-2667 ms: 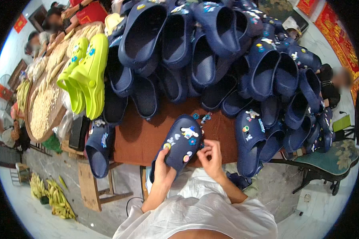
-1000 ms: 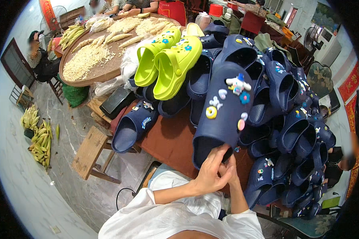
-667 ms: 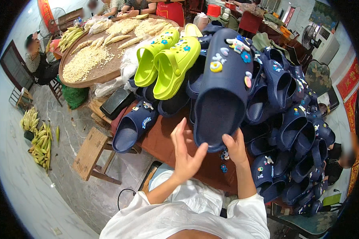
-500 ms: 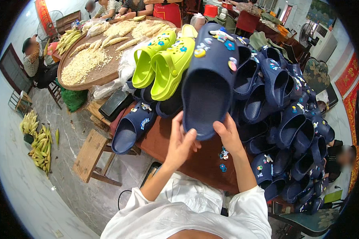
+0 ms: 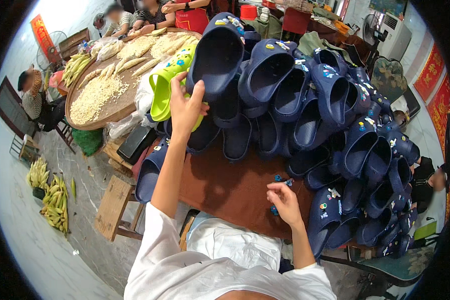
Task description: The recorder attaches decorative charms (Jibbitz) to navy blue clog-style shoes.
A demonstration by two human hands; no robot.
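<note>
My left hand [image 5: 186, 107] reaches up to a navy clog [image 5: 216, 57] with colourful charms on its toe. Thumb and fingers are closed at the clog's heel, which leans on the heap's left end. Beside that hand stand lime green clogs [image 5: 161, 92], partly hidden behind it. Lower down, over the brown tabletop [image 5: 225, 192], is my right hand [image 5: 286, 204], its fingers loosely bent and apart with nothing visible in them. Small blue and white charms [image 5: 284, 180] lie just beyond its fingertips, and a blue flower charm [image 5: 274, 210] is by its left side.
A large heap of navy clogs [image 5: 345, 150] covers the table's back and right. Another navy clog [image 5: 149, 172] sits at the left edge, near a black phone-like slab [image 5: 136, 143]. Left stands a wooden stool [image 5: 112, 202]. Beyond are a round corn tray [image 5: 130, 95] and several people.
The navy clog has gone from both hands, near me, up and left to the heap, with my left hand on it. My right hand has let go and dropped beside the charms.
</note>
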